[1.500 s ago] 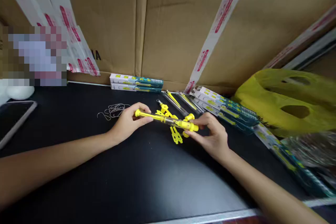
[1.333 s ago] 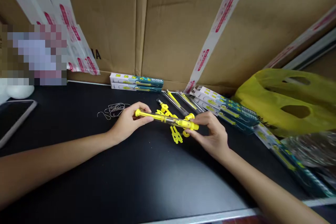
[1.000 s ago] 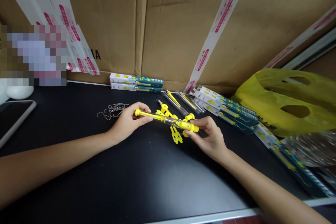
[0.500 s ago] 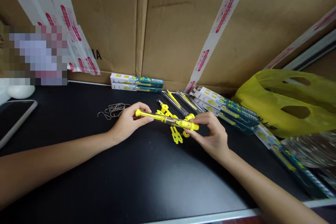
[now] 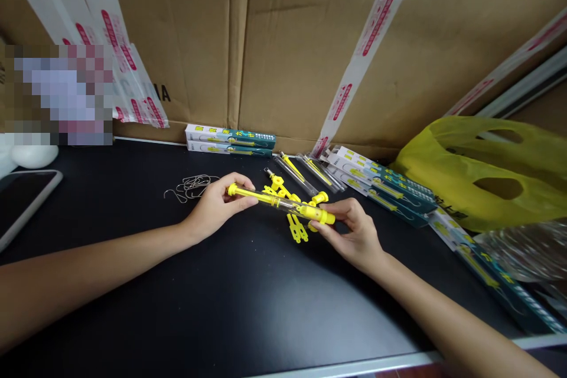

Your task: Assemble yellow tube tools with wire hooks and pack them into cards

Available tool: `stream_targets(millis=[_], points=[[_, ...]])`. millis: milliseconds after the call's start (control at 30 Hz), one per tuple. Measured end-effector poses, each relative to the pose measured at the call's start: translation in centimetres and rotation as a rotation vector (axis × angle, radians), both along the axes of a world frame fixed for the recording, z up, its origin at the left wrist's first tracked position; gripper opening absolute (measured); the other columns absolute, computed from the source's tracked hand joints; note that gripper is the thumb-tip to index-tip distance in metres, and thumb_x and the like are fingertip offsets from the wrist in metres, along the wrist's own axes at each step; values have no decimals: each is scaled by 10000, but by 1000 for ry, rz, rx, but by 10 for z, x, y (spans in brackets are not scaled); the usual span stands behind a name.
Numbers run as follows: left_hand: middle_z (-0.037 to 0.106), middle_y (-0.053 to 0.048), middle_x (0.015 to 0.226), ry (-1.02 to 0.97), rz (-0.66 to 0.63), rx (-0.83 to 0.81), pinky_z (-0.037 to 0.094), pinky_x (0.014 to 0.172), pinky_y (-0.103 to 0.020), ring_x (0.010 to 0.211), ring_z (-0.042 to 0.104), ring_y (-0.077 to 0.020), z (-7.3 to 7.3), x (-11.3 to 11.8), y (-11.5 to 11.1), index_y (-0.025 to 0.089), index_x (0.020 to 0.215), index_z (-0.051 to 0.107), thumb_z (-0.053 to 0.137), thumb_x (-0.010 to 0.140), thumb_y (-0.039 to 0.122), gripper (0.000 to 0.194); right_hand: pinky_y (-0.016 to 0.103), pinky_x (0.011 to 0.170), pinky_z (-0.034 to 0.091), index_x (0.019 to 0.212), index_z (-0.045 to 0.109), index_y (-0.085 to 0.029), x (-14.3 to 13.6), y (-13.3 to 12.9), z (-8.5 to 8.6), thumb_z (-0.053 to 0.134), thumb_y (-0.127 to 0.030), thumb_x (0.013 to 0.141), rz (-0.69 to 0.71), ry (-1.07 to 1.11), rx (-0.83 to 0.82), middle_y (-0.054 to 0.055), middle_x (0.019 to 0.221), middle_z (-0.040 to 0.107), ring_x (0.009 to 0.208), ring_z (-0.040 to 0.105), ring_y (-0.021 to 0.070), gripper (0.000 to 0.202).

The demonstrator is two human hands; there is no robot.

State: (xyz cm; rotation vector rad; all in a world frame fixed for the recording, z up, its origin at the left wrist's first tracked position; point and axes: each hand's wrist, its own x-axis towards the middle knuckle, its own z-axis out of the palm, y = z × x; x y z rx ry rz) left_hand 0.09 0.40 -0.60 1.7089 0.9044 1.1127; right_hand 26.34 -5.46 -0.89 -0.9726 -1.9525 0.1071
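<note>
A clear tube with yellow parts (image 5: 283,204) is held level above the black table. My left hand (image 5: 224,204) pinches its left end, beside a yellow cap. Thumb and fingers of my right hand (image 5: 354,227) grip the yellow piece at the tube's right end. Behind and under the tube lie loose yellow plastic parts (image 5: 297,229), partly hidden by it. Two clear tubes with yellow rods and springs (image 5: 321,172) rest farther back. Metal hooks (image 5: 195,186) lie in a heap left of my left hand.
Two printed boxes (image 5: 230,140) stand against the cardboard wall (image 5: 301,47). More boxes (image 5: 385,189) lie at the right, near a yellow plastic bag (image 5: 443,159). A phone (image 5: 29,201) rests at the left. The table's edge (image 5: 354,365) runs along the front.
The fingers of my right hand have shifted slightly on the right end of the tube, and that end sits a little lower. My left hand has barely moved.
</note>
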Motion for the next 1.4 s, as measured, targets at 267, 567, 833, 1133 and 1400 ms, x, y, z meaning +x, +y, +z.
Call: stream_targets(millis=[267,567,833,1133,1400], points=[[541,21,779,28,6,-13,368,548,-212,587,442,-76,2,0,-1,176,867,573,677,731,337,235,244,438,479,935,550,-225,1,1,4,689,-292,777,-33,-16,-17,11,725,618,523,569,125,221],[540,26,769,71,29,2,354,534,-204,579,433,-71,4,0,-1,173,868,574,671,740,318,217,279,513,476,898,565,-212,0,7,12,685,-202,773,42,-46,93,34,784,620,574,550,134,174],[529,21,781,44,13,-18,348,527,-198,588,428,-70,2,0,-1,172,873,568,676,735,328,234,234,426,457,858,536,-214,0,2,7,653,-269,796,-29,-72,2,40,779,670,469,537,106,143],[505,33,708,65,9,-25,344,515,-203,565,426,-77,2,-1,0,182,877,573,669,732,358,247,218,384,424,890,553,-215,0,1,6,656,-327,793,-41,-51,-59,23,681,647,456,546,120,180],[492,32,694,80,8,-28,326,489,-194,557,413,-77,4,0,0,176,877,566,655,742,356,242,208,389,372,902,515,-211,0,0,5,643,-321,807,21,-11,-157,-12,644,592,427,459,85,194]])
